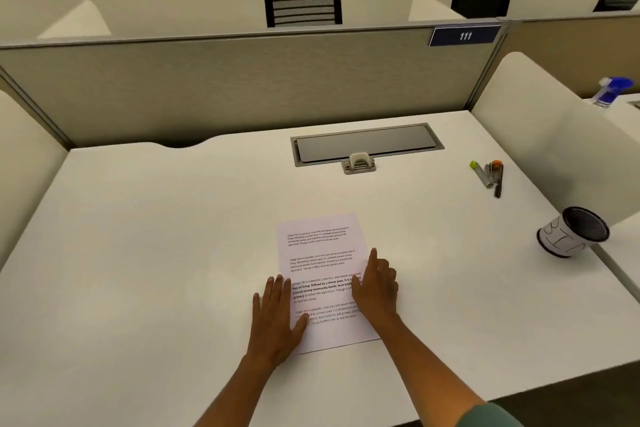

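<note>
On our counter [173,236], the printed sheet [320,253] lies at 6 o'clock. Our hands lie flat and grip nothing: left hand [277,319] on its 9 o'clock edge, right hand [375,291] on its 3 o'clock edge. A mesh cup [568,234] lies tipped at 3 o'clock, with highlighters [490,175] loose at 2.

place: office or study hall with carrels | signs: white bench [173,236] walled by grey partitions [242,80] | seat plate "111" [465,35] | cable hatch [367,144] | mesh-back chairs [302,2] beyond | highlighters [490,174], pen cup [571,231]
</note>
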Motion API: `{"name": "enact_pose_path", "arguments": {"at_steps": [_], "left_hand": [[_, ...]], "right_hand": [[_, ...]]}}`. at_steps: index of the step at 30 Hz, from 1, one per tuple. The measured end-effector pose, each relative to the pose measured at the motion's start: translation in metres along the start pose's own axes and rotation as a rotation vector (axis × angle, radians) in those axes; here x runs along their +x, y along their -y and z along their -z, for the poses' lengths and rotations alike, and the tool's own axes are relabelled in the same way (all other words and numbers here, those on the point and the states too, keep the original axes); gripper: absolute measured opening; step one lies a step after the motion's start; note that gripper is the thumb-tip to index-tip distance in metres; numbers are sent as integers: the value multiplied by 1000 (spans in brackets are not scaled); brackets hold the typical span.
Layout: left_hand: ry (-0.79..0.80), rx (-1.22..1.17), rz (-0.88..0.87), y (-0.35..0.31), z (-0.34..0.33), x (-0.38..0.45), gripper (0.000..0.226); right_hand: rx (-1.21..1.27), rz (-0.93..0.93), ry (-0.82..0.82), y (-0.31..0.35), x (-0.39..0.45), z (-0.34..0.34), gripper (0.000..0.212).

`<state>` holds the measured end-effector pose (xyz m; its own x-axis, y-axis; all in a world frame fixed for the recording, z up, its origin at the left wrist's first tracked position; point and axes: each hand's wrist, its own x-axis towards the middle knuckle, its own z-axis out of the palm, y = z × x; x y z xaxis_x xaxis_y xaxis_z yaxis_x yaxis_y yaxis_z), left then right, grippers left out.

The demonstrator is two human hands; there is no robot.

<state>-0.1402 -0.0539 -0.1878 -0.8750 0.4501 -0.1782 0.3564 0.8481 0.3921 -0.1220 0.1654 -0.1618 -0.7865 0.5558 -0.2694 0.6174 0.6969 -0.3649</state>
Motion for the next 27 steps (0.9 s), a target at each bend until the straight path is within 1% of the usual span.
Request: {"name": "enact_pose_path", "arguments": {"at_steps": [5,11,16,20,23,27], "left_hand": [[59,24,8,2,-2,-6,84],[118,81,25,-2,2,-3,84],[111,77,35,-4,6,-1,82],[106,90,35,-5,6,0,81],[109,102,36,-5,6,1,81],[110,121,43,-6,7,1,82]], "right_hand": [[-51,11,42,3,1,5,74],[46,-30,92,5,4,7,74],[99,-64,119,6,8,9,73],[113,-108,107,8,10,11,58],[87,-130,100,10,11,12,54],[81,-139,98,11,14,13,59]]}}
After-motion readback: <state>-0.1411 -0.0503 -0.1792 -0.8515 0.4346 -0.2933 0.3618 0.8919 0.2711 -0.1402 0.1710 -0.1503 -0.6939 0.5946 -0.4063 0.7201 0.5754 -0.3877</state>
